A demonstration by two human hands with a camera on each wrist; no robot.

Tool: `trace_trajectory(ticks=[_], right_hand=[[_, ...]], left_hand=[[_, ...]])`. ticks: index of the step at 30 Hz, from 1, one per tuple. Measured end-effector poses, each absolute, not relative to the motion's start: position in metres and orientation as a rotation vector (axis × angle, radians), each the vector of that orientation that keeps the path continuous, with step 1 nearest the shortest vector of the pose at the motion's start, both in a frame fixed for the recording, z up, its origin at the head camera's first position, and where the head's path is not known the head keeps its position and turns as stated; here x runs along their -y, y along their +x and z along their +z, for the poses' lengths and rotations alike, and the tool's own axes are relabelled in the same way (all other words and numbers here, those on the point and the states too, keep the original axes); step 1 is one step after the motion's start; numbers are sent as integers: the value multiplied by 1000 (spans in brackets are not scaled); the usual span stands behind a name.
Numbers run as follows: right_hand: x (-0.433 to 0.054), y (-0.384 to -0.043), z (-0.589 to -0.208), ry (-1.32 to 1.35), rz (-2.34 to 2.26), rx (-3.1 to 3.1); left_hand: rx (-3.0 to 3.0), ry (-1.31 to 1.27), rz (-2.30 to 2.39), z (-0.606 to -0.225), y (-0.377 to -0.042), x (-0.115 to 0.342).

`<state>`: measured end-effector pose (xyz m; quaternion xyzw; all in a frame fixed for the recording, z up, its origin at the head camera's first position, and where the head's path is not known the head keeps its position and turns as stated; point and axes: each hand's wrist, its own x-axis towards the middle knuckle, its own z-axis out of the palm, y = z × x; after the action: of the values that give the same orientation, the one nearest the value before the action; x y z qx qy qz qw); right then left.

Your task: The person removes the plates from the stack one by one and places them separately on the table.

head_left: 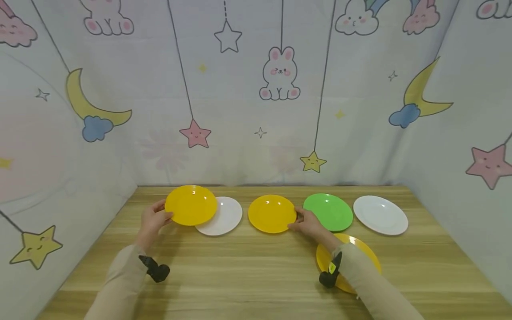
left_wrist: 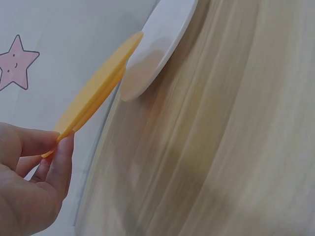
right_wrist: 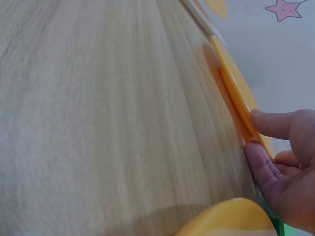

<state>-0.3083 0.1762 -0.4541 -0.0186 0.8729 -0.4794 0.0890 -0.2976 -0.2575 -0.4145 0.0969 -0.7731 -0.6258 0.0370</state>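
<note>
My left hand point(head_left: 155, 218) pinches the left rim of a yellow plate point(head_left: 191, 205), thumb on top and fingers below. The left wrist view shows this yellow plate point(left_wrist: 96, 93) raised off the table, tilted, its far edge overlapping a white plate point(left_wrist: 160, 46). In the head view that white plate point(head_left: 224, 218) lies partly hidden under it. My right hand point(head_left: 310, 223) pinches the right rim of a second yellow plate point(head_left: 272, 214) in the middle of the row. Seen from the right wrist, this yellow plate point(right_wrist: 238, 88) sits low over the wood, thumb above and fingers under its rim.
Right of the middle lie a green plate point(head_left: 329, 212) and another white plate point(head_left: 381, 215). A third yellow plate point(head_left: 368, 253) lies nearer, partly under my right forearm. The wooden table point(head_left: 236, 275) ends at a printed cloth backdrop point(head_left: 240, 98), with cloth on both sides.
</note>
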Motion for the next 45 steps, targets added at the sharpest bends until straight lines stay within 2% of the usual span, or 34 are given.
trace_trajectory(ticks=[10,45], right_hand=[[-179,-308,-455,-48,-1425,-2607],[-178,-310,-454,-96,-1424,-2604]], left_hand=[[2390,414,-1870,-423,-292,271],[1940,827,-2115,-437,-276,290]])
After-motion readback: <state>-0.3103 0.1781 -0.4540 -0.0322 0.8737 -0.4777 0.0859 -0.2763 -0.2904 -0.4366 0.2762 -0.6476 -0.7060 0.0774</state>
